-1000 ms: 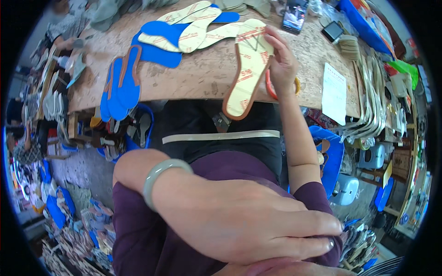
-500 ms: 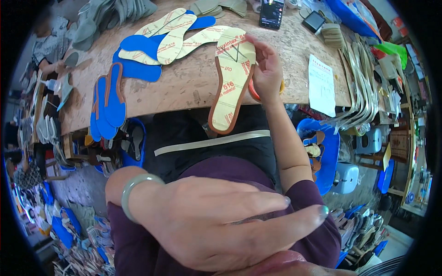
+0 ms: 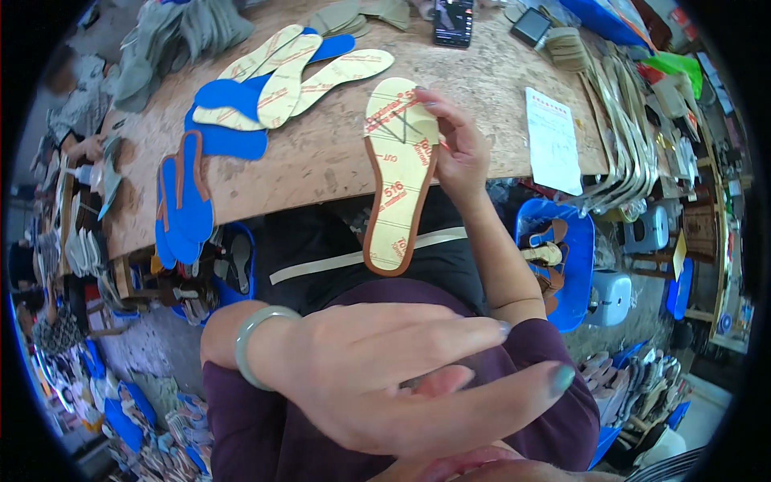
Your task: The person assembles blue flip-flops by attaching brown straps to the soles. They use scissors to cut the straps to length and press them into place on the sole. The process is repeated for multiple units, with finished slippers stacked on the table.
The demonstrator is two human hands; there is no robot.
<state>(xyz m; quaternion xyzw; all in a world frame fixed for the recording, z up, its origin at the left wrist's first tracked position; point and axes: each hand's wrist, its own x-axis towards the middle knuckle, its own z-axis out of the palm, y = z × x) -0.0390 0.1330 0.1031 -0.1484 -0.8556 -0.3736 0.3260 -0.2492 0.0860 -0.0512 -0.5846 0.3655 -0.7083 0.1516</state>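
My right hand (image 3: 463, 153) is closed on the edge of a shoe insole (image 3: 393, 189), near its wide end. The insole hangs upright over the table's front edge and my lap. Its face is pale yellow paper with red print and dark pen strokes, and a brown band runs along its lower edge. My left hand (image 3: 385, 377), with a pale green bangle (image 3: 245, 349) at the wrist, is raised close before my chest. Its fingers are stretched and apart, with nothing visible in them. Blue and yellow insole pieces (image 3: 289, 80) lie overlapping on the table.
Blue insoles with brown edging (image 3: 189, 209) lie at the wooden table's (image 3: 337, 153) left front. A phone (image 3: 453, 22), a paper sheet (image 3: 554, 140) and long strips (image 3: 622, 136) are farther right. A cream strip (image 3: 321, 267) crosses my lap. A blue bin (image 3: 574, 265) stands right; a co-worker's hand (image 3: 90, 149) shows left.
The insole and my right hand have come lower and nearer to my body. My left hand has shifted slightly right, its fingers now farther apart. The view has turned a little.
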